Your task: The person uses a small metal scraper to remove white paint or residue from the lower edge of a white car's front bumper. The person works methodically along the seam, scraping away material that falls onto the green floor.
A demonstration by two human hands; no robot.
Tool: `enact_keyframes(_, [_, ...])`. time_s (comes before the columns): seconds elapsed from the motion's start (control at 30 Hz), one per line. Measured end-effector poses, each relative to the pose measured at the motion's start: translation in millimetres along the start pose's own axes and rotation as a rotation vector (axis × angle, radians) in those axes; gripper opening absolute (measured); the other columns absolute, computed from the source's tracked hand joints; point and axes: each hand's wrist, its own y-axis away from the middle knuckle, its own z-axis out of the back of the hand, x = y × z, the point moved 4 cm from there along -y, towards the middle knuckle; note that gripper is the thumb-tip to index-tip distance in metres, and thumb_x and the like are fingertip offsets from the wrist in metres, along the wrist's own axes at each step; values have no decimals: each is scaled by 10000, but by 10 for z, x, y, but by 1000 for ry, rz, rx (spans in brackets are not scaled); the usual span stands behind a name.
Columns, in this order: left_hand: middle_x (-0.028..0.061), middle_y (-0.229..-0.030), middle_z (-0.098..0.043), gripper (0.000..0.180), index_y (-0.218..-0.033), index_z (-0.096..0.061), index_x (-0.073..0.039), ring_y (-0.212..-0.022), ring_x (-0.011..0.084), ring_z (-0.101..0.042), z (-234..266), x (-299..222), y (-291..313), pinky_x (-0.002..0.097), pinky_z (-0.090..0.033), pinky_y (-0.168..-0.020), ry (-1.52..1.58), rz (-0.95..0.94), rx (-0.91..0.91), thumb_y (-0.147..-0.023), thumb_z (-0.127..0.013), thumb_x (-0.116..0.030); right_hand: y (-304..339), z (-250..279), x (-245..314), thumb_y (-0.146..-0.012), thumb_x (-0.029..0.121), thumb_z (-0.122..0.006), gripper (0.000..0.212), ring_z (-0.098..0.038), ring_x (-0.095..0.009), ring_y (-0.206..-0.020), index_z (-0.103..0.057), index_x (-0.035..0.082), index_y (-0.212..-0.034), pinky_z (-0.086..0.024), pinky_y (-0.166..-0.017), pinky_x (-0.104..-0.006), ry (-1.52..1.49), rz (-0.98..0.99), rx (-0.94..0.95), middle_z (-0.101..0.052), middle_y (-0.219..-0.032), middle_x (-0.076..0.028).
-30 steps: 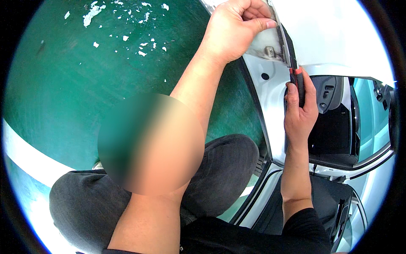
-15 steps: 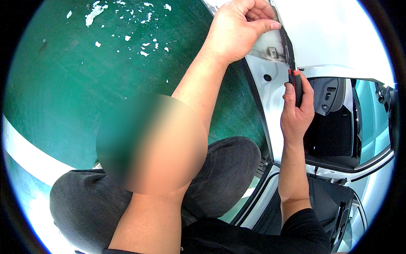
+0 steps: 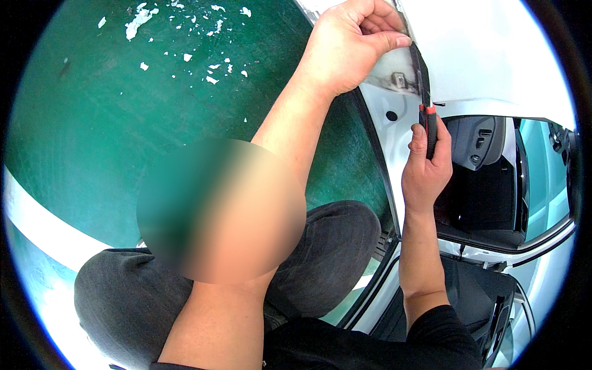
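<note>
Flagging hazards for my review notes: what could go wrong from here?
The red-and-black tool in the right hand reaches close to the left hand, so a slip might catch its thumb. The tool also runs along the edge of the white car panel, which could get scratched.

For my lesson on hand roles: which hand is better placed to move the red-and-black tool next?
Probably the right hand: it grips the red-and-black tool, while the left hand is near the tool's far end.

A white stripe (image 3: 43, 228) crosses the green floor (image 3: 117, 148).
</note>
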Motion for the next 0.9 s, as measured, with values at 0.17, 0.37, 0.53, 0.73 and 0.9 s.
enact_keyframes(0.17, [-31, -854, -686, 129, -1027, -710, -32, -778, 57, -576, -11, -37, 34, 230, -505, -729, -26, -20, -2, -944, -808, -22, 13, -31, 12, -1051, 190, -727, 354, -705, -243, -894, -679, -8, -1340, -557, -809, -348, 56, 25, -20, -742, -1048, -128])
enact_keyframes(0.37, [-51, -761, -613, 421, -923, -638, -60, -706, 44, -559, -129, 99, 190, 226, -508, -635, -213, -74, -114, -749, -1009, -152, -7, -43, 71, -1052, 154, -717, 341, -702, -241, -911, -673, -7, -1350, -556, -820, -353, 26, 1, 14, -741, -1059, -129])
enact_keyframes(0.53, [-41, -751, -604, 469, -924, -630, -69, -689, 49, -549, -197, 80, 250, 231, -500, -607, -295, -58, -154, -732, -1029, -224, -28, -35, 75, -1053, 145, -715, 340, -703, -231, -893, -669, -5, -1355, -558, -804, -355, 35, 31, 21, -742, -1057, -126])
enact_keyframes(0.73, [-40, -764, -613, 473, -935, -632, -69, -699, 49, -556, -194, 80, 249, 229, -506, -621, -276, -44, -163, -740, -1026, -243, -55, -51, 65, -1050, 148, -722, 344, -706, -225, -891, -666, -16, -1347, -557, -805, -348, -7, 14, 54, -740, -1053, -129])
enact_keyframes(0.9, [-41, -770, -624, 432, -947, -641, -69, -702, 42, -558, -181, 114, 225, 223, -507, -627, -204, -21, -154, -769, -1009, -208, -90, -79, 97, -1047, 150, -728, 347, -709, -227, -898, -665, -17, -1345, -559, -811, -352, -17, 5, 55, -741, -1058, -137])
